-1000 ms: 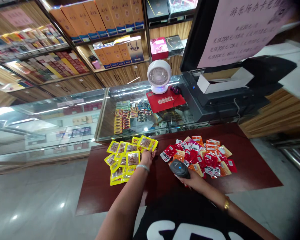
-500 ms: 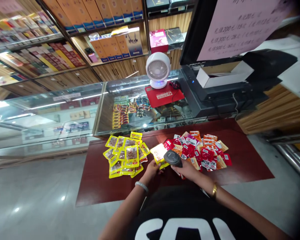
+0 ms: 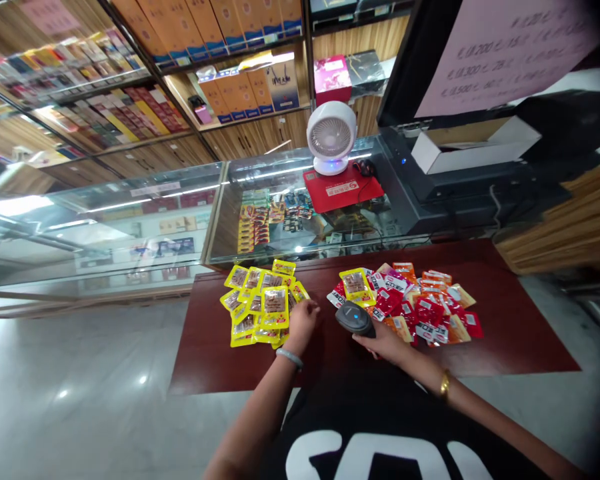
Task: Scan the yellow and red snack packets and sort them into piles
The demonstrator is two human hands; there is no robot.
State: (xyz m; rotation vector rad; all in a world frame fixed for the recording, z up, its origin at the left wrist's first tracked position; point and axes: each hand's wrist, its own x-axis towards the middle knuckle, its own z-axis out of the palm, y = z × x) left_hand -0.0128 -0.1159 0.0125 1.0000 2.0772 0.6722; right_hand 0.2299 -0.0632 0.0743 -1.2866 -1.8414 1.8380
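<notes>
"Shelves (image 3: 360, 45) fill the back, with a glass counter (image 3: 270, 175) in front of them. On my feed it lines the far side of the dark red table (image 3: 510, 320). What do you make of the layout?"

"Two piles. I have red and orange packets (image 3: 420, 310) on the right and yellow packets (image 3: 274, 308) on the left, near the table's left end."

"And the hands?"

"My right hand (image 3: 380, 341) is wrapped round the scanner (image 3: 354, 319), just short of the red pile. My left hand (image 3: 303, 325) is half curled at the yellow pile's right side; I can't tell whether its fingers have hold of anything."

"Which step, then?"

"I'd judge it's between two scans. One yellow packet (image 3: 356, 287) lies on the left edge of the red pile, apart from its kind, so I take it as done. The next move calls for a pinch on one top yellow packet by its rim, then its code under the scanner."

"Room for that?"

"A bare strip of table between the piles, narrow but open. I'd cross there, low and level. The counter blocks the far edge, my body covers much of the near one, and loose packets could slide."
</notes>
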